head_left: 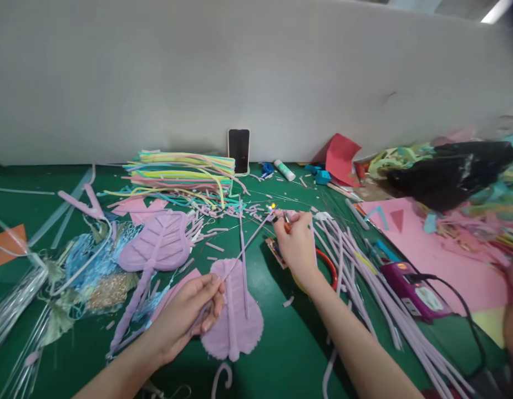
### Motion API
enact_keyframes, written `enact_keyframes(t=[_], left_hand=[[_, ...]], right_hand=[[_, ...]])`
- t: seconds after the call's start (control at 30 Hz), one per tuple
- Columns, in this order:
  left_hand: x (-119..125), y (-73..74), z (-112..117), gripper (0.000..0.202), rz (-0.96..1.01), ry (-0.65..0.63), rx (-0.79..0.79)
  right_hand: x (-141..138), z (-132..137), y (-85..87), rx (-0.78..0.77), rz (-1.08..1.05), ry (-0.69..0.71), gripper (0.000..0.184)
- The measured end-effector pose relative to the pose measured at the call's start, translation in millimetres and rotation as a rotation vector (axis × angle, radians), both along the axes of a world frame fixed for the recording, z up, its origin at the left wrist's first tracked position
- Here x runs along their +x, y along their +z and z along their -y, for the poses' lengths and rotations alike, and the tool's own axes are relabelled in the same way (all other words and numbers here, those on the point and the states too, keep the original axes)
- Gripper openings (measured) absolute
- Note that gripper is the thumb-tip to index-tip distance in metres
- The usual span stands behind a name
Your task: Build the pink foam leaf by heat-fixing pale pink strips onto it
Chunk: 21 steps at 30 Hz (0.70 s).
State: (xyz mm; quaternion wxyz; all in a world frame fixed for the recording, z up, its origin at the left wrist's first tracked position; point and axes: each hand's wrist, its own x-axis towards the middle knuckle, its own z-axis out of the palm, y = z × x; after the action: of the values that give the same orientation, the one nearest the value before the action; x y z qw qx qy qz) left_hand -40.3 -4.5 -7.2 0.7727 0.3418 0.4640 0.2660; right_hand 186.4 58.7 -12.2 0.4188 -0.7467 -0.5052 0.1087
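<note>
My left hand (pixel 189 316) is closed on a thin purple stick (pixel 250 241) and rests against a purple leaf-shaped foam piece (pixel 235 318) lying on the green table (pixel 289 343). The stick slants up and right to a small flame (pixel 273 206). My right hand (pixel 295 241) grips a small lighter (pixel 285 221) with an orange body, holding the flame at the stick's tip. A second, larger purple leaf (pixel 158 241) lies to the left.
A pile of coloured straws (pixel 181 174) and a phone (pixel 238 151) stand at the back wall. Loose purple sticks (pixel 364 271) fan out on the right, beside a purple glue gun (pixel 410 285) with a black cord, pink paper (pixel 447 244) and a glue stick (pixel 284 169).
</note>
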Motion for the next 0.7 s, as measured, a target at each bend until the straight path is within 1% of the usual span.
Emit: enact_keyframes(t=[0.17, 0.3, 0.53, 0.7], left_hand=[[0.0, -0.2, -2.0, 0.039, -0.005, 0.030, 0.012], [-1.1, 0.7, -3.2, 0.039, -0.001, 0.033, 0.034], [0.0, 6.9, -4.9, 0.041, 0.006, 0.060, 0.040], [-0.8, 6.0, -5.4, 0.036, 0.018, 0.080, 0.020]], right_hand=[[-29.9, 18.6, 3.0, -0.079, 0.000, 0.146, 0.024], [-46.7, 30.9, 5.9, -0.124, 0.037, 0.196, 0.022], [-63.2, 44.5, 3.4, -0.124, -0.004, 0.308, 0.019], [-69.1, 49.9, -1.5, -0.138, -0.061, 0.357, 0.020]])
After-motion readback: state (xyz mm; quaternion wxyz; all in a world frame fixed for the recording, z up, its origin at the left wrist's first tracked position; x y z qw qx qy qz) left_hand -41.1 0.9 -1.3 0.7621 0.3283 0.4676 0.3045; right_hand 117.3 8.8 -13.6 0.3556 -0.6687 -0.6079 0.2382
